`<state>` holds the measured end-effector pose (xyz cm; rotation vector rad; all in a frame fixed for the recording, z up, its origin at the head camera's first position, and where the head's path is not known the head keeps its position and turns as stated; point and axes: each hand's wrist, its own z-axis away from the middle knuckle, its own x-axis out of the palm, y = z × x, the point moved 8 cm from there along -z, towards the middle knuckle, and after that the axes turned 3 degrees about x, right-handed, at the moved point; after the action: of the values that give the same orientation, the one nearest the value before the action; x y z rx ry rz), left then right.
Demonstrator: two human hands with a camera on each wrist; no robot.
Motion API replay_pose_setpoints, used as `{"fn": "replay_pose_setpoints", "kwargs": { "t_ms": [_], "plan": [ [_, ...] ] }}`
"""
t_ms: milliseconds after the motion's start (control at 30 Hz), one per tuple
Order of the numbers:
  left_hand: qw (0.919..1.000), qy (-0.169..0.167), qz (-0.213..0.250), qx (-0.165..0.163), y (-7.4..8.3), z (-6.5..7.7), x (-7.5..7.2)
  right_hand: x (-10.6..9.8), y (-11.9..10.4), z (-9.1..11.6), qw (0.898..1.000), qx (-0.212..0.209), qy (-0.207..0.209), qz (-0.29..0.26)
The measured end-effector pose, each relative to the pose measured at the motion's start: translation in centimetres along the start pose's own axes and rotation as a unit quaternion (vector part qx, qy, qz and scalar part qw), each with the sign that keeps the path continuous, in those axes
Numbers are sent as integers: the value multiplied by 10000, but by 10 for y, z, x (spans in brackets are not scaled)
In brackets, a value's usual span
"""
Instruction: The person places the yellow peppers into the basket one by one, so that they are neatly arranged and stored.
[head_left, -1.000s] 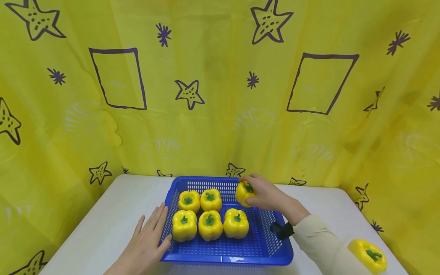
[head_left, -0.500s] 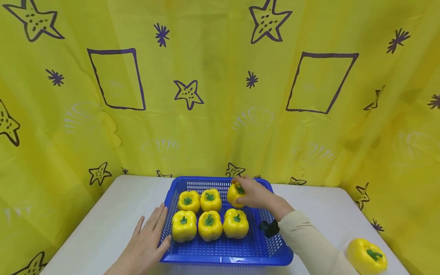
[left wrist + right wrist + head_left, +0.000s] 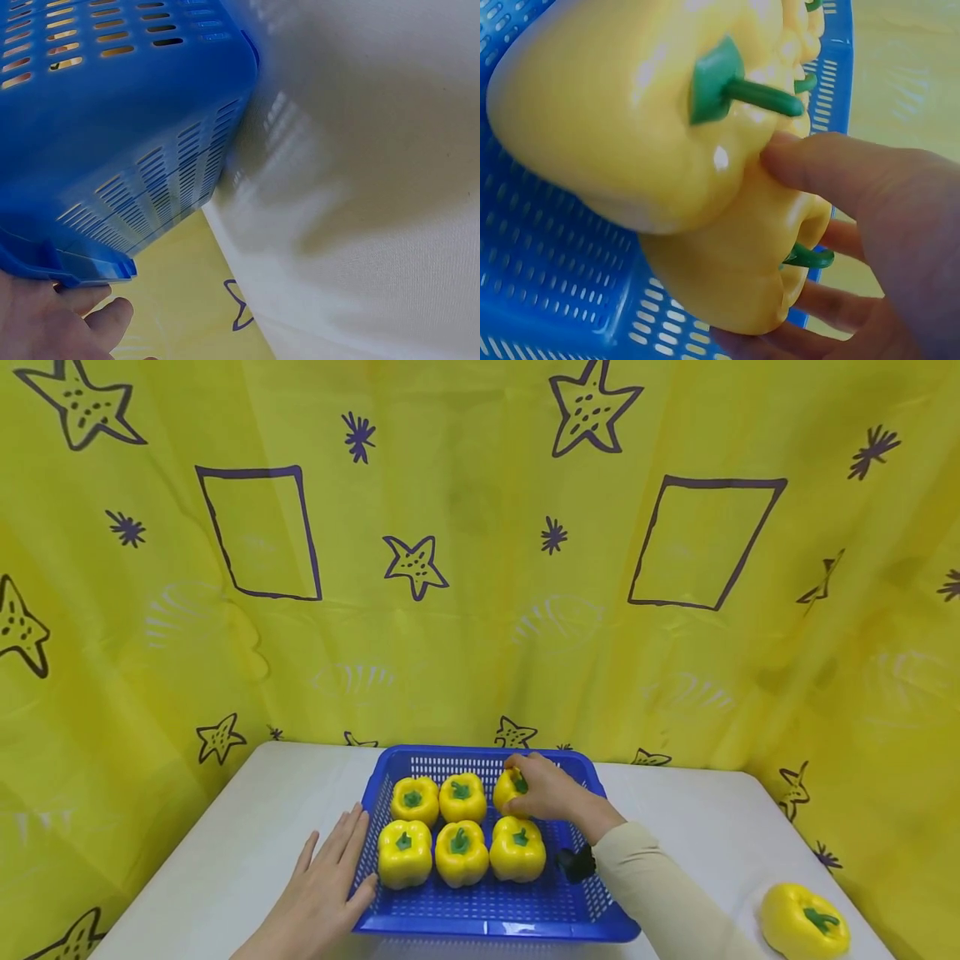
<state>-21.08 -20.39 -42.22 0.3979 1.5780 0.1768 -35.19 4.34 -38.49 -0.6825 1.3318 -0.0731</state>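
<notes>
A blue plastic basket (image 3: 495, 928) with slotted walls stands on the white table. Inside, several yellow bell peppers (image 3: 461, 856) with green stems sit upright in two rows. My right hand (image 3: 551, 789) grips another yellow bell pepper (image 3: 507, 789) at the right end of the back row, thumb on the near side and fingers round the far side. In the right wrist view that held pepper (image 3: 727, 270) is partly hidden behind a front-row pepper (image 3: 630, 112). Against the basket's left rim rests my left hand (image 3: 318, 885), its fingers straight; the left wrist view shows its fingertips at the rim.
One more yellow bell pepper (image 3: 804, 920) lies on the white table (image 3: 690, 810) right of the basket, beyond my right sleeve. A yellow curtain (image 3: 480, 635) with stars hangs behind the table. A black wrist camera (image 3: 576, 864) sits under my right wrist, over the basket.
My right hand has moved left and lower with its bell pepper, now beside the other back-row peppers. The left hand stays at the basket's left rim.
</notes>
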Motion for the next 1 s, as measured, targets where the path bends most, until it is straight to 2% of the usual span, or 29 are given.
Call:
{"fn": "replay_pose_setpoints", "kwargs": {
  "t_ms": [533, 833, 1000],
  "plan": [
    [10000, -16, 11, -32, 1, 1, -1, 9, 2, -5, 9975, 656, 203, 164],
    [10000, -31, 21, -55, 1, 1, 0, 7, 0, -3, 9993, 315, 182, 119],
    [10000, -5, 15, -22, 0, 1, 0, 2, 4, 2, 9995, 259, 171, 47]
  ]
}}
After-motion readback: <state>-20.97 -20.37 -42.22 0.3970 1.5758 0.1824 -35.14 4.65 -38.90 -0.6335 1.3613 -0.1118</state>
